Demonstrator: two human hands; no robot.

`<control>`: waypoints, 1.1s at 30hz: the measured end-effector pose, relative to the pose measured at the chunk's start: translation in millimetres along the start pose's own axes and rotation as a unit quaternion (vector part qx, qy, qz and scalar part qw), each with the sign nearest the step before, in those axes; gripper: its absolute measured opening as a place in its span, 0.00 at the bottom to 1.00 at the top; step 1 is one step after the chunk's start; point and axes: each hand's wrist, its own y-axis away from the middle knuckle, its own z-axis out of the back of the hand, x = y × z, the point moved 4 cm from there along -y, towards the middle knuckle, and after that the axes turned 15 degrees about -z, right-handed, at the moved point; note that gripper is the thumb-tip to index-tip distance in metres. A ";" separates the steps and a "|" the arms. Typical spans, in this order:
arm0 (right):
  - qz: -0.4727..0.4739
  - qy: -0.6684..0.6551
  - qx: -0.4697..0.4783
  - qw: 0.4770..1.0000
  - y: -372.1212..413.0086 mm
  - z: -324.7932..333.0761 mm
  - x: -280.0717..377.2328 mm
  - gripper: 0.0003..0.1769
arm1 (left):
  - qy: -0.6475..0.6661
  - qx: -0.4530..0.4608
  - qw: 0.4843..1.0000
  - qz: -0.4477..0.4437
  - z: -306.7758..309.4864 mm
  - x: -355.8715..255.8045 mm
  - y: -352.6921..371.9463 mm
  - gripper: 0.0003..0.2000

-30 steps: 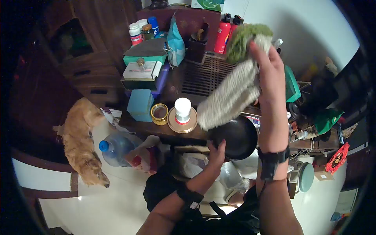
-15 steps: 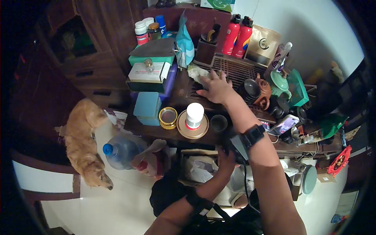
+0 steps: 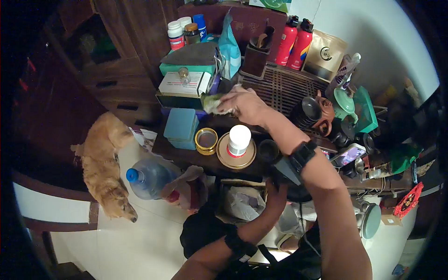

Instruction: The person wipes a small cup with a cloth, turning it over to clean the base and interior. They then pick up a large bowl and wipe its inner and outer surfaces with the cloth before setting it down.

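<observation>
On the dark table (image 3: pixel 221 125), just left of the slatted tray (image 3: pixel 284 86), the right hand (image 3: pixel 245 105) lies over a green-and-white cloth (image 3: pixel 211 102), fingers curled on it and pressing it to the wood. The cloth sits beside the stacked boxes (image 3: pixel 184 86), above the blue box (image 3: pixel 181 123). Nearer the table edge stand a gold tin (image 3: pixel 206 140), a white jar (image 3: pixel 239 139) on a round gold lid (image 3: pixel 224 158), and a small dark cup (image 3: pixel 269 150). The left hand (image 3: pixel 275 195) reaches up below the table edge, under the right forearm, against a black pan (image 3: pixel 298 193) mostly hidden there; I cannot tell whether its fingers grip. A dog (image 3: pixel 105 163) lies on the floor beside a water bottle (image 3: pixel 149 177)
</observation>
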 end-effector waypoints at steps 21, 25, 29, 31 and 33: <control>0.132 0.014 0.090 0.987 -29.4 -4.8 7.4 0.28 | 0.039 0.014 0.995 0.092 -2.5 -8.3 4.4 0.36; 0.180 -0.010 0.131 0.975 -18.9 -2.7 11.9 0.28 | 0.036 0.025 0.997 0.056 -1.2 -4.9 1.2 0.35; 0.081 -0.039 0.117 0.989 -20.0 4.9 -6.8 0.26 | 0.055 0.029 0.994 0.087 -1.3 -8.6 4.5 0.35; 0.028 -0.018 0.051 0.998 -26.0 -1.3 -20.5 0.25 | 0.067 0.054 0.993 0.081 -1.6 9.6 -1.1 0.35; -0.020 0.033 0.012 0.999 -30.7 -3.6 -28.4 0.25 | 0.034 0.046 0.998 0.036 1.6 37.4 -8.7 0.35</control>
